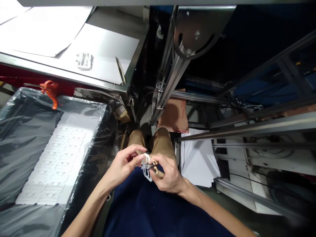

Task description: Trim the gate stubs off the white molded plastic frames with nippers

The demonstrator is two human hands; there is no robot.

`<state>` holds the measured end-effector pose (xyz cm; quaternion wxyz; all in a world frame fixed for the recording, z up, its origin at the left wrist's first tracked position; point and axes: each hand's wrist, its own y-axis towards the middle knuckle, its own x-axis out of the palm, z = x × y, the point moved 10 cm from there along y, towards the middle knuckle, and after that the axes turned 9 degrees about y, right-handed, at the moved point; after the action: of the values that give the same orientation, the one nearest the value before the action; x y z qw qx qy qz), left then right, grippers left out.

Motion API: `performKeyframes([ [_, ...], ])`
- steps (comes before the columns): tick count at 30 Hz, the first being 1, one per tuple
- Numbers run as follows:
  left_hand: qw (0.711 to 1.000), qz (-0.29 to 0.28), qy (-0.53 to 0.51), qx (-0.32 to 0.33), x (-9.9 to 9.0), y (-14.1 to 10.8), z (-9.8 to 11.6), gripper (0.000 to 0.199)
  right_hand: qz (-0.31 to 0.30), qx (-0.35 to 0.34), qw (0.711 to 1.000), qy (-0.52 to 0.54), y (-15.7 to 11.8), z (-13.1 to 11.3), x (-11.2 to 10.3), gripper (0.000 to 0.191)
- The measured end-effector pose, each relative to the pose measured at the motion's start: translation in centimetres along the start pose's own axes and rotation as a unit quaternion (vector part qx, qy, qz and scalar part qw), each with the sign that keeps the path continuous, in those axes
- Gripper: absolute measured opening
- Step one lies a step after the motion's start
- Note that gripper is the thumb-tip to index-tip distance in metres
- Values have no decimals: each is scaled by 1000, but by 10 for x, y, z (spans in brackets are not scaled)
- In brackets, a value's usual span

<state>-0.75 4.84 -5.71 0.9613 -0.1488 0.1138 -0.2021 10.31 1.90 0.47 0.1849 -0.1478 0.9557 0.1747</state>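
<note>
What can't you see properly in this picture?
Head view only:
- White piece: small and partly covered by the left hand and right hand, so its shape is unclear.
- Tool in the right hand: mostly hidden in the palm.
- Machine frame: upper part cut by the top edge.
- White stack in the bag: print too small.

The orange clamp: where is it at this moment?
In the head view, the orange clamp sits at upper left, clipped on the far rim of the plastic-lined bin, just below the edge of the metal table and far from both hands.
</note>
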Motion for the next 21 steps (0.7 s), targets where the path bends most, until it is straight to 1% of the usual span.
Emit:
performKeyframes([
  [2,1000,-28,11,11,3,-1,1,21,-10,-38,999,-9,-3,-9,5,18],
  [4,998,-48,23,25,6,-1,2,18,-16,-55,998,-26,-6,-14,10,16],
  [7,996,-70,49,39,10,-2,3,17,-27,-48,998,-42,-13,-13,16,13],
  [12,988,-114,96,35,22,-8,-1,20,-59,-35,997,-35,-24,-10,27,11],
  [15,986,-131,96,31,27,-11,-6,20,-74,-34,996,-37,-28,-9,32,12],
  [18,986,-149,78,17,28,-13,-11,19,-79,-36,995,-38,-30,-9,34,11],
  [21,980,-170,100,19,27,-13,-10,20,-85,-43,995,-40,-30,-10,35,10],
])
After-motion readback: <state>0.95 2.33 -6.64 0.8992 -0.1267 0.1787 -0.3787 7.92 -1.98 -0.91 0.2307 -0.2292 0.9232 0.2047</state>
